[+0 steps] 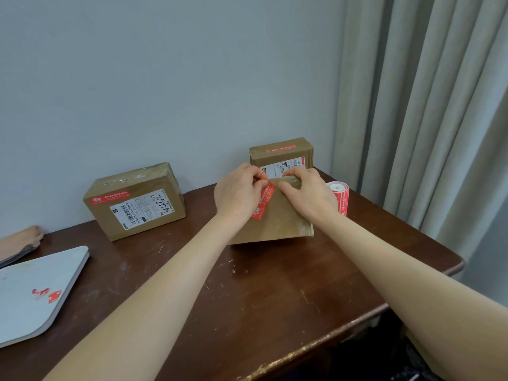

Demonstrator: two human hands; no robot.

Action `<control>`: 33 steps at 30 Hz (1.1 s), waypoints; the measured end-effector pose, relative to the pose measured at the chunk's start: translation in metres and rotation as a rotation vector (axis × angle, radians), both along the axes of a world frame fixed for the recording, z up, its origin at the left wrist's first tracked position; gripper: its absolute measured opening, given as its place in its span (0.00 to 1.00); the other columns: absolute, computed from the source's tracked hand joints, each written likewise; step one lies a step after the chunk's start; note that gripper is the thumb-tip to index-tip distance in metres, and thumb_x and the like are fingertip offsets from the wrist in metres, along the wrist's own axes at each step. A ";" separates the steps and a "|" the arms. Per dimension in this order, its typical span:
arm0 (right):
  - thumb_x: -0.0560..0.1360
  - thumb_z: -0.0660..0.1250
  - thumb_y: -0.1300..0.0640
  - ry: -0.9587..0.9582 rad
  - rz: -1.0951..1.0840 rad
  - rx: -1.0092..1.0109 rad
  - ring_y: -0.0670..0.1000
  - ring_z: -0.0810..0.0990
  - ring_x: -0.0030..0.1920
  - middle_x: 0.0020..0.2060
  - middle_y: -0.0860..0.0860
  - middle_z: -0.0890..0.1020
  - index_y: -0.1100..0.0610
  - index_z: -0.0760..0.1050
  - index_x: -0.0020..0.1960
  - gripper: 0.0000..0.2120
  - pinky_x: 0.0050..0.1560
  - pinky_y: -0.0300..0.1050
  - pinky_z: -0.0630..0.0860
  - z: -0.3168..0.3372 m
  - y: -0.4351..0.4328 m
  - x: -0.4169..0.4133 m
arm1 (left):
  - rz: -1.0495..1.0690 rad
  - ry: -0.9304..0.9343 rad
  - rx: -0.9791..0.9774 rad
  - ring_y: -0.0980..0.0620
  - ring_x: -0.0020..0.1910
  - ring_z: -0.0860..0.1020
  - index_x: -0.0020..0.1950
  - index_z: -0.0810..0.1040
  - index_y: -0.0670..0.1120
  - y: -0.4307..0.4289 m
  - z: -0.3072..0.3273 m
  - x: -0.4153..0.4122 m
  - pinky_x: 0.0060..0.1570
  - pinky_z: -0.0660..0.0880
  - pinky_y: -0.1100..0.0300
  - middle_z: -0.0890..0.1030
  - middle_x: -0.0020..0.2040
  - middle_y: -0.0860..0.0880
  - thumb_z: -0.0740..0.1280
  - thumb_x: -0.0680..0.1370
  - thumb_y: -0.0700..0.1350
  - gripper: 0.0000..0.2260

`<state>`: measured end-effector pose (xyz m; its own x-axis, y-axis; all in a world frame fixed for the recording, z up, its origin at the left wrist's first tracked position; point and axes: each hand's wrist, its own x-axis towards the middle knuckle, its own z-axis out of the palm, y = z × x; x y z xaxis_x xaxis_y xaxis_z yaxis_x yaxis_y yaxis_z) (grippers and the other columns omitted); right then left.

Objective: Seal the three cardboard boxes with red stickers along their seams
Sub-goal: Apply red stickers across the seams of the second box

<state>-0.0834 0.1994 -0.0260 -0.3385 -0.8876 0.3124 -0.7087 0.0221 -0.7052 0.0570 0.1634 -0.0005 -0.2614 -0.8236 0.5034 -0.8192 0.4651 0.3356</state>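
Three brown cardboard boxes stand on a dark wooden table [247, 292]. The middle box [277, 224] is tilted up toward me. My left hand [237, 195] pinches the top end of a red sticker [264, 202] that lies along this box's face near its upper edge. My right hand [305, 192] grips the box's top edge beside the sticker. A second box [134, 200] with a white shipping label and a red sticker sits at the left. The third box [281, 154], behind my hands by the wall, carries a red sticker on top.
A roll of red stickers [341, 198] stands right of the middle box, partly behind my right wrist. A grey-white flat board [35, 292] with red sticker scraps lies at the left. Grey curtains [426, 119] hang right of the table's edge.
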 end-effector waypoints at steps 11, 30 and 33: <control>0.76 0.60 0.42 -0.002 -0.002 0.002 0.52 0.76 0.53 0.62 0.49 0.72 0.46 0.73 0.62 0.17 0.50 0.51 0.76 0.000 0.001 0.000 | -0.009 0.008 0.020 0.55 0.50 0.76 0.47 0.79 0.54 0.000 0.002 0.002 0.43 0.72 0.58 0.78 0.51 0.57 0.63 0.79 0.51 0.06; 0.70 0.70 0.44 0.251 -0.011 -0.287 0.49 0.70 0.56 0.51 0.47 0.73 0.50 0.78 0.53 0.15 0.47 0.43 0.70 0.017 0.009 -0.001 | -0.016 0.058 0.048 0.54 0.50 0.77 0.46 0.80 0.54 0.004 0.006 0.003 0.41 0.68 0.60 0.79 0.51 0.56 0.65 0.78 0.51 0.05; 0.71 0.70 0.44 0.385 0.040 -0.279 0.50 0.71 0.53 0.47 0.47 0.72 0.51 0.80 0.49 0.13 0.42 0.43 0.70 0.015 0.005 0.006 | -0.018 0.068 0.044 0.54 0.50 0.77 0.46 0.80 0.53 0.005 0.005 0.004 0.41 0.67 0.61 0.79 0.51 0.55 0.65 0.78 0.50 0.05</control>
<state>-0.0773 0.2040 -0.0114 -0.1192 -0.7618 0.6368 -0.9159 -0.1632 -0.3667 0.0608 0.1688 0.0045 -0.2431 -0.8406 0.4841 -0.7853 0.4635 0.4105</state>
